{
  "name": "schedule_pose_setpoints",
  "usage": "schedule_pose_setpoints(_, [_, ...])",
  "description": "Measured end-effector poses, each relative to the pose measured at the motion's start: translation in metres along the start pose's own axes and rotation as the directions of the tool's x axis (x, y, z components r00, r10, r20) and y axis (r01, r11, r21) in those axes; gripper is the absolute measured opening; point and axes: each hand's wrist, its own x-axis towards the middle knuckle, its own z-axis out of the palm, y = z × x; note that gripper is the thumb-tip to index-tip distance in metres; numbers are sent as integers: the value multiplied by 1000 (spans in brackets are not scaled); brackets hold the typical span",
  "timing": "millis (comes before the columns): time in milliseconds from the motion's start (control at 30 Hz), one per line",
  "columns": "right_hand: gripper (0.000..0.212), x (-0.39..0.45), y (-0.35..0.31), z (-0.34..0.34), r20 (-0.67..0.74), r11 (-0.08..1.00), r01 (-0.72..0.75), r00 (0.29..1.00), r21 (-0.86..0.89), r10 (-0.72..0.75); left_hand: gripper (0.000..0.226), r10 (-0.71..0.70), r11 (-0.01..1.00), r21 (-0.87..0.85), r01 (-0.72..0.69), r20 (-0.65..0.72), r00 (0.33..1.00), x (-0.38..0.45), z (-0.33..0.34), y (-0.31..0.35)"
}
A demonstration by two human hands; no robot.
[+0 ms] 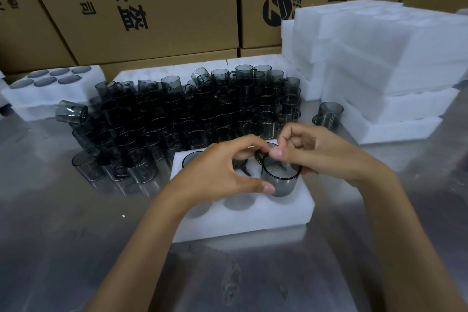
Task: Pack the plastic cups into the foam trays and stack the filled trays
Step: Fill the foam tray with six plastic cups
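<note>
presently both hands grip one smoky plastic cup (279,181) half-seated in the foam tray (278,215) corner pocket: left hand (217,172) thumb at wall, right hand (319,152) pinching rim. advise pressing squarely down, handle aligned.

Dim, cool indoor light from overhead; the steel table (76,248) returns a soft, smeared sheen toward 9 o'clock and 6 o'clock; the foam stack (379,63) at 2 o'clock is blown almost featureless white; the massed dark cups (192,114) lose detail in shadow; wide-angle bending tilts the cardboard boxes (152,7) at 11 o'clock; overall slightly soft.
</note>
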Motion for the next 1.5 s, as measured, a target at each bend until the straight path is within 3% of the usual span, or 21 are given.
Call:
schedule_pose_setpoints(167, [34,4,1,7,-123,1000,-4,992,12,5,54,-10,1000,1,10,21,1000,-1,-1,1])
schedule_pose_setpoints(367, [42,6,2,8,-128,999,-49,991,-5,48,53,-41,999,4,40,48,998,-1,1,3])
schedule_pose_setpoints(633, [32,-4,7,-6,4,993,-114,993,-8,114,50,-3,995,101,-2,44,999,2,7,-5])
schedule_pose_setpoints(833, [37,-4,13,-10,12,989,-148,989,11,148,40,0,1000,24,-1,40,999,2,9,-6])
schedule_pose_setpoints(933, [39,-4,15,-9,45,980,-197,979,-12,198,45,-63,998,30,61,75,995,4,11,-7])
schedule_pose_setpoints(1100, [48,2,19,-7,-55,928,-358,934,-106,354,71,-203,972,132,195,52,978,6,15,-7])
schedule_pose_setpoints(1233, [51,2,20,-8,-58,908,-399,917,-127,395,68,-201,971,144,190,62,978,5,16,-9])
schedule_pose_setpoints(1367, [52,0,23,-8,-32,927,-368,930,-73,366,67,-174,968,210,136,171,970,0,12,-8])
schedule_pose_setpoints(1500, [52,-3,25,-11,-30,912,-394,919,-117,393,68,-171,980,129,149,183,968,-1,6,-7])
